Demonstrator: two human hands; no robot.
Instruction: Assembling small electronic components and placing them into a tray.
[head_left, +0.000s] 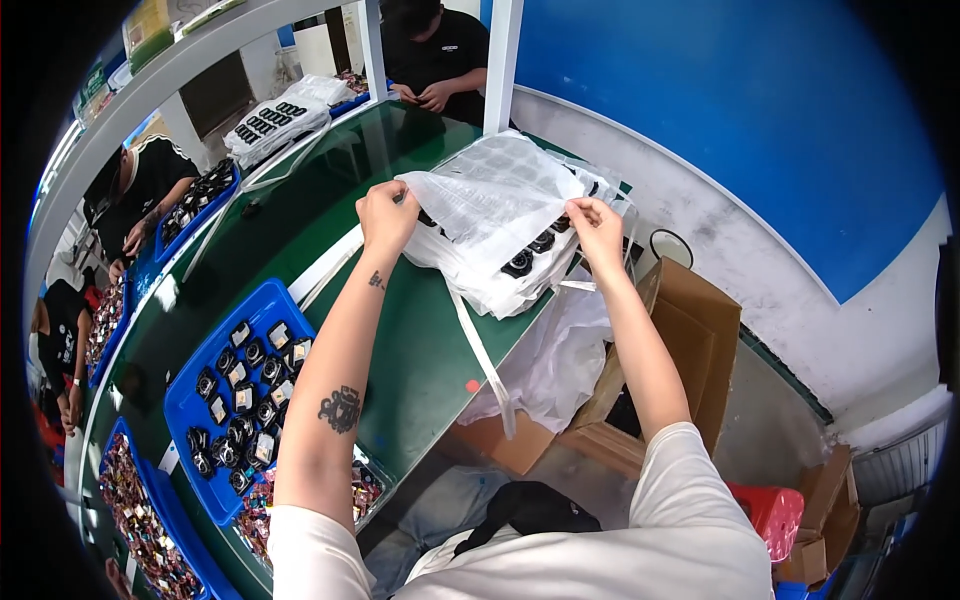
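Both my arms reach forward over the green table. My left hand [388, 216] is closed on the left corner of a thin white translucent sheet [490, 195]. My right hand [596, 228] pinches the sheet's right edge between thumb and fingers. The sheet stretches between the two hands over a white packing tray [490, 290]. Black round-faced items, perhaps watches or camera-like parts [520, 262], show in the tray's pockets under the near right edge. The rest of the tray's contents are hidden beneath the sheet.
A blue tray [187, 420] of black pieces stands at left, near blue bins [180, 535] of small colourful parts. A white post [502, 70] rises behind the sheet. Open cardboard boxes [690, 330] stand right of the table. Several people [440, 60] work farther off.
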